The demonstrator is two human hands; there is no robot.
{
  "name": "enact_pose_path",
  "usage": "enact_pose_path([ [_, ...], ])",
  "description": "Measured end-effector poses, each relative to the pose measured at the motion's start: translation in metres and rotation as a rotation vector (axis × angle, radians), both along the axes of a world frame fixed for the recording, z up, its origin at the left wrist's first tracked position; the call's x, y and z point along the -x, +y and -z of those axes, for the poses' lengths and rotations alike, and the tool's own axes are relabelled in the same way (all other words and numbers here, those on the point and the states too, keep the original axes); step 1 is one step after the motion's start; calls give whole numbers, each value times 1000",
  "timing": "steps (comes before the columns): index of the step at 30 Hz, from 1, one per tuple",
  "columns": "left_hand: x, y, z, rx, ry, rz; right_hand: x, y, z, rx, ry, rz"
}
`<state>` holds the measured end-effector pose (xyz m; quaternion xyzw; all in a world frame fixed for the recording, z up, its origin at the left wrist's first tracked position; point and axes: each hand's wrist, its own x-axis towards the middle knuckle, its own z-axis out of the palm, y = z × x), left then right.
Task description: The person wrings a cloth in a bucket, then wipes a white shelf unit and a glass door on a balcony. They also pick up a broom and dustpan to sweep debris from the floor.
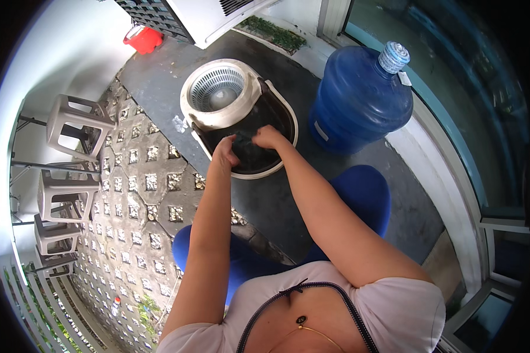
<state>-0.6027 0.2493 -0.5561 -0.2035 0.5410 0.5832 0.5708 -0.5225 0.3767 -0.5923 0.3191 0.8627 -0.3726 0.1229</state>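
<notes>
A mop bucket (290,110) with a pale, stained rim and a dark inside stands before me on the grey floor. A slotted spin basket (218,95) fills its far end. Both my hands reach into its near part, where dark water appears to lie. Between them is a dark, wet-looking cloth (244,140). My right hand (268,137) has its fingers curled on the cloth's right side. At its left side, the thumb of my left hand (225,151) meets the cloth; the other fingertips are partly hidden low in the bucket.
A large blue water jug (360,99) stands right of the bucket, beside a glass door frame. Beyond are a red pot (143,39) and a white outdoor appliance unit (203,20). Several plastic stools (77,123) line the left, past perforated paving (152,182). A small bottle (116,306) lies lower left.
</notes>
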Motion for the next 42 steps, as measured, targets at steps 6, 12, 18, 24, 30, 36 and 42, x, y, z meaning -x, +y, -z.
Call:
enact_pose_path([
  [6,21,-26,27,-410,-141,-85,27,-104,-98,261,785,310],
  [12,22,-18,38,-415,186,-112,20,-121,-82,29,972,358],
  [18,12,3,-20,43,1147,550,5,5,-4,-8,354,418],
  [24,13,-29,39,490,1369,1228,14,-39,20,-43,-152,-471],
  [30,11,-6,-80,-172,813,654,9,6,35,308,401,356],
  [36,39,-37,-102,-513,420,-32,20,-26,-26,1037,519,955],
  [42,24,-11,25,-447,321,103,34,-88,-55,356,975,631],
])
